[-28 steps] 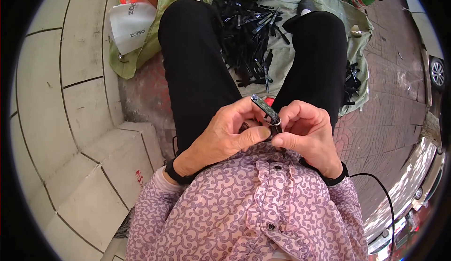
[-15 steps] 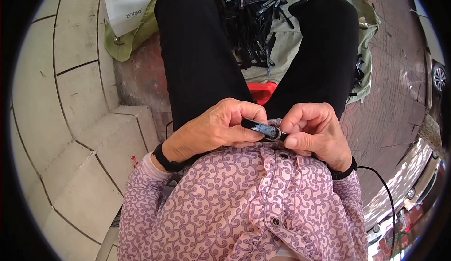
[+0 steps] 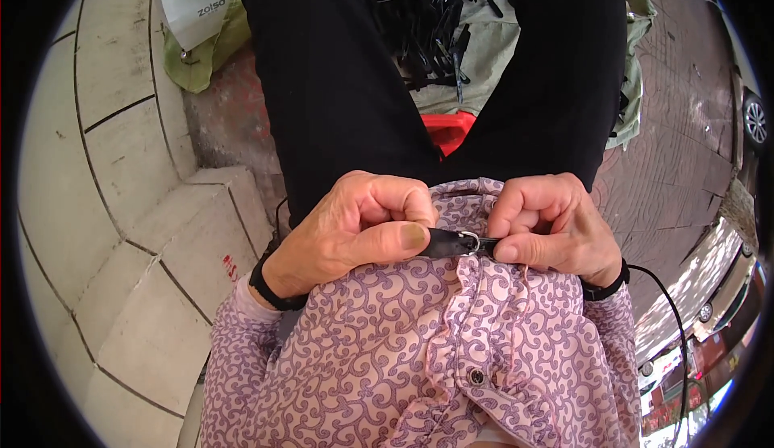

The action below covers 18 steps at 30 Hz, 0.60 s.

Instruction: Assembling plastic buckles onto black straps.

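Above my lap, a short black strap (image 3: 447, 243) with a small metal ring (image 3: 472, 242) is stretched level between my two hands. My left hand (image 3: 355, 226) is closed, its thumb and forefinger pinching the wide flat part of the strap. On the other side of the ring, my right hand (image 3: 556, 226) pinches the narrow black end between thumb and fingers, the other fingers curled in. Both fingertips hide the strap's ends. Beyond my hands, between my legs, lies a heap of similar black straps (image 3: 423, 41) on a pale green sheet (image 3: 493, 65).
Part of a red plastic object (image 3: 451, 131) shows between my thighs. A printed white bag (image 3: 193, 16) lies at the far left, by a pale stone step (image 3: 201, 222). A black cable (image 3: 667, 296) runs from my right wrist. Parked cars stand along the right edge.
The strap has turned from its shiny, marked face to a plain dark one and lies more level. My left thumb now covers more of it. The view has shifted slightly.
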Each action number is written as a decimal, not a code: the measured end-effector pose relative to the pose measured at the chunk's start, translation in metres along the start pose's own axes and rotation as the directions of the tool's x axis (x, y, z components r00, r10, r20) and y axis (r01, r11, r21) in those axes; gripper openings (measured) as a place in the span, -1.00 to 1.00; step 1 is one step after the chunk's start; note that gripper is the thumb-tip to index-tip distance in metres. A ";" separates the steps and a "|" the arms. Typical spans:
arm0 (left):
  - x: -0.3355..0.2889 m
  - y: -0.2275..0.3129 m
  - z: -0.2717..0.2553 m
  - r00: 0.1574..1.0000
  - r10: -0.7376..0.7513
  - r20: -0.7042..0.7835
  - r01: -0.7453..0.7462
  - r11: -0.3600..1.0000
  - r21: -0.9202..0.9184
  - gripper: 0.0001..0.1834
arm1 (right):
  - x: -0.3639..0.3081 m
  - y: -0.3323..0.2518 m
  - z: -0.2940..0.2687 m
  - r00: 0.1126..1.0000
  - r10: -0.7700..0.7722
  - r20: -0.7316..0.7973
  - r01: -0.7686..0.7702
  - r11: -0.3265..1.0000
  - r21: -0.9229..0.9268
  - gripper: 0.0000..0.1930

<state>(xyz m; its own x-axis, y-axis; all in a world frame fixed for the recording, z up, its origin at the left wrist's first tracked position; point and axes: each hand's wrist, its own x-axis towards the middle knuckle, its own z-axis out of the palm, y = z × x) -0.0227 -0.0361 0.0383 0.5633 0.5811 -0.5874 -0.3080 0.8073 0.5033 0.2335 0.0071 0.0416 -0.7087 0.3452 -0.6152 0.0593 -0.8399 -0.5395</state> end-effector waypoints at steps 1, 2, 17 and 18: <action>0.000 0.000 0.001 1.000 -0.002 0.001 0.002 1.000 -0.001 -0.68 | -0.001 0.004 -0.001 1.000 0.001 -0.001 -0.001 1.000 0.002 -0.91; 0.001 0.000 0.003 1.000 -0.002 -0.004 0.002 1.000 0.010 -0.68 | -0.002 0.009 -0.003 1.000 -0.014 0.006 0.014 1.000 0.021 -0.91; 0.022 -0.001 0.002 0.991 0.119 0.063 -0.132 0.951 0.280 -0.40 | 0.005 0.014 0.003 0.992 -0.062 -0.111 0.076 0.990 0.122 -0.94; 0.024 -0.002 0.004 0.981 0.185 0.065 -0.196 0.918 0.345 -0.47 | 0.006 0.016 0.002 0.993 -0.063 -0.100 0.073 0.993 0.097 -0.94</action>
<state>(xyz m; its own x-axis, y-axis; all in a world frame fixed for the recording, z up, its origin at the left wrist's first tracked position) -0.0058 -0.0242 0.0261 0.5454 0.7122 -0.4418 -0.1286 0.5920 0.7956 0.2288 -0.0052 0.0305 -0.6374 0.4375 -0.6343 -0.0612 -0.8493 -0.5243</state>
